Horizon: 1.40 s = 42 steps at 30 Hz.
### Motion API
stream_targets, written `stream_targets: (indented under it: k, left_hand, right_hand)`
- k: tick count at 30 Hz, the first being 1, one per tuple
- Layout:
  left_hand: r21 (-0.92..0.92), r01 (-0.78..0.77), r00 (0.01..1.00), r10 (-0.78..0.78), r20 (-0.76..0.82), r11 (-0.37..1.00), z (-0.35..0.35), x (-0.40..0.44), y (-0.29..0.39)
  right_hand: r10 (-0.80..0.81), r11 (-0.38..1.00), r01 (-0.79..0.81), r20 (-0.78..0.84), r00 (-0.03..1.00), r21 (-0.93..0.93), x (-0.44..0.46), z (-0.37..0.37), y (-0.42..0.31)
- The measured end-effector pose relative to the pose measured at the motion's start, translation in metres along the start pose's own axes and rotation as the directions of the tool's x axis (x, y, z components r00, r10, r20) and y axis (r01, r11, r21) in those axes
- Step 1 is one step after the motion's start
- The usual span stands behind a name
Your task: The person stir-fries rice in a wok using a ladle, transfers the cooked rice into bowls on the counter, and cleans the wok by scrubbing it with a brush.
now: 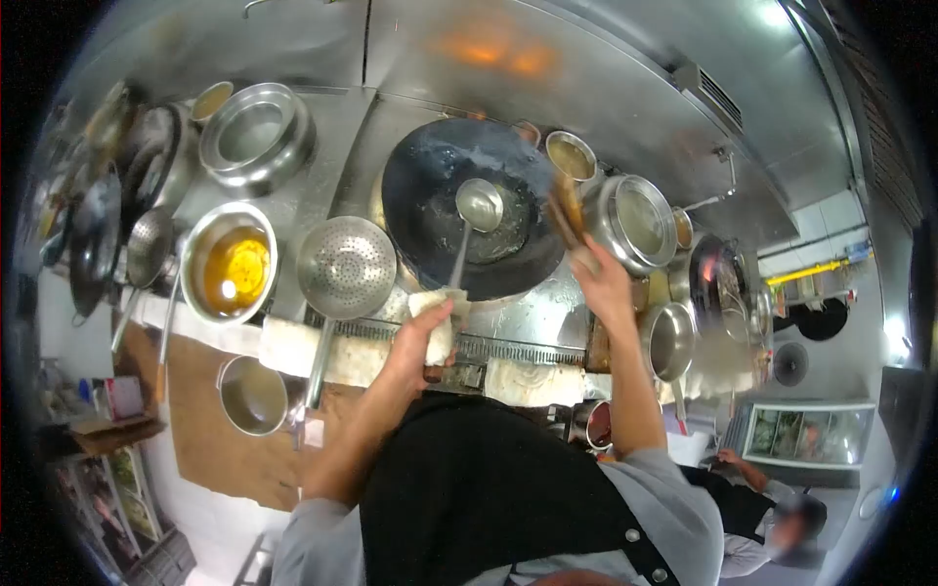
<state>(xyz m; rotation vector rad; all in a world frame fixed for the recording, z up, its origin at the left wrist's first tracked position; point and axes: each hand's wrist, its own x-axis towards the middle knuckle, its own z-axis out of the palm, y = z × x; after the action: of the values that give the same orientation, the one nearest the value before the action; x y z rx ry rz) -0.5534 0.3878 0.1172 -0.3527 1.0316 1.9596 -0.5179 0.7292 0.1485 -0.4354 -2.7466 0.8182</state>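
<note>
A dark wok [430, 225] sits on the stove before me, with a little shiny liquid in its bottom. Inside it lies the bowl of a metal ladle [480, 204], whose handle runs down toward my left hand [418, 342]. That hand is closed on a folded white cloth [442, 327] at the wok's near rim; whether it also grips the ladle handle or the wok's edge is hidden. At the wok's right rim, my right hand [598, 278] is wrapped around a tan, wooden-looking brush [565, 210], blurred by motion.
Left of the wok are a perforated strainer [346, 266], a bowl of yellow oil [234, 269] and a steel pot [256, 137]. To the right stand another pot [640, 223] and a saucepan [669, 340]. A co-worker [752, 518] is at lower right.
</note>
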Motion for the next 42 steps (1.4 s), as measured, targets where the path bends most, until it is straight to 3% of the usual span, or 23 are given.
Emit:
stream_targets:
  k: [1,3,5,6,9,11,12,13,15,16,17,19,21,23,25,28,30,33,34,37,38,41,42]
  left_hand:
    - [0.027,0.015,1.000,-0.014,-0.018,1.000,0.000,-0.001,-0.002]
    - [0.113,-0.042,0.999,0.045,-0.023,0.993,-0.006,0.005,-0.016]
    - [0.178,-0.098,0.993,0.107,-0.044,0.979,-0.011,0.010,-0.022]
    - [0.200,-0.125,0.988,0.140,-0.062,0.972,-0.008,0.008,-0.017]
    - [0.105,-0.099,0.992,0.106,-0.064,0.990,-0.003,-0.005,-0.003]
    - [0.089,-0.074,0.993,0.082,-0.082,0.993,-0.004,-0.011,0.014]
    - [0.088,-0.069,0.988,0.080,-0.129,0.994,0.000,-0.014,0.023]
    - [0.432,-0.100,0.987,0.145,-0.072,0.896,0.001,-0.016,0.034]
    - [0.914,-0.153,0.979,0.185,0.087,0.377,-0.006,-0.018,0.054]
    - [0.950,-0.150,0.911,0.334,0.240,-0.274,-0.010,-0.012,0.050]
    - [0.930,-0.099,0.920,0.325,0.222,-0.354,-0.011,-0.005,0.047]
    - [0.860,0.007,0.933,0.313,0.179,-0.510,-0.005,0.005,0.058]
    - [0.893,-0.029,0.927,0.324,0.192,-0.448,-0.023,0.006,0.072]
    - [0.928,-0.043,0.902,0.385,0.196,-0.371,-0.036,-0.011,0.072]
    - [0.968,-0.057,0.812,0.553,0.187,-0.242,-0.059,-0.036,0.042]
    - [0.996,-0.091,0.672,0.736,0.078,-0.023,-0.086,-0.070,-0.005]
    - [0.986,-0.094,0.699,0.714,-0.035,0.140,-0.095,-0.096,-0.027]
    - [0.872,-0.095,0.726,0.633,-0.269,0.480,-0.120,-0.110,-0.073]
    - [0.802,-0.093,0.742,0.579,-0.339,0.590,-0.130,-0.111,-0.089]
    - [0.502,-0.087,0.790,0.366,-0.492,0.861,-0.154,-0.109,-0.124]
    - [0.487,-0.149,0.819,0.384,-0.427,0.860,-0.137,-0.114,-0.106]
    - [0.662,0.223,0.782,0.273,-0.560,0.716,-0.138,-0.116,-0.091]
    - [0.843,0.102,0.752,0.514,-0.413,0.527,-0.150,-0.111,-0.104]
  right_hand:
    - [-0.120,0.992,0.120,-0.005,0.993,-0.028,0.028,0.023,-0.012]
    - [-0.110,0.967,0.211,0.512,0.852,-0.143,0.085,0.079,0.009]
    - [0.117,0.877,0.154,0.514,0.850,-0.455,0.138,0.093,0.014]
    - [-0.028,0.896,0.171,0.331,0.943,-0.410,0.146,0.087,0.012]
    - [-0.316,0.917,0.386,0.413,0.854,-0.096,0.125,0.093,0.021]
    - [0.093,0.969,0.064,0.590,0.802,-0.240,0.139,0.084,0.028]
    - [0.074,0.948,0.077,0.452,0.889,-0.308,0.144,0.064,0.018]
    - [0.042,0.922,0.082,0.309,0.950,-0.378,0.149,0.046,0.010]
    - [-0.043,0.988,0.049,0.042,0.998,-0.148,0.143,0.032,0.009]
    - [-0.095,0.995,0.098,-0.124,0.988,0.018,0.130,0.033,0.004]
    - [-0.121,0.969,0.177,-0.290,0.949,0.173,0.121,0.034,-0.001]
    - [-0.095,0.984,0.106,-0.080,0.992,0.146,0.115,0.057,0.023]
    - [0.158,0.973,-0.125,0.171,0.972,-0.192,0.115,0.046,0.049]
    - [0.196,0.959,-0.176,0.073,0.978,-0.224,0.096,0.007,0.043]
    - [0.221,0.975,-0.211,0.218,0.951,-0.070,0.060,-0.027,-0.004]
    - [-0.024,0.979,0.140,0.589,0.808,-0.151,0.066,0.027,0.013]
    - [-0.047,0.936,0.271,0.684,0.728,-0.224,0.109,0.087,0.015]
    - [0.118,0.978,-0.189,0.524,0.843,0.085,0.196,0.171,0.008]
    - [0.050,0.992,-0.064,0.129,0.990,0.113,0.192,0.203,-0.004]
    - [-0.002,0.974,-0.056,0.255,0.967,0.220,0.129,0.228,-0.038]
    - [-0.102,0.973,0.030,0.310,0.945,0.227,0.103,0.216,-0.033]
    - [-0.073,0.997,0.061,0.583,0.810,0.039,0.053,0.121,-0.014]
    - [0.013,0.996,0.044,0.634,0.773,-0.073,0.068,0.095,0.007]
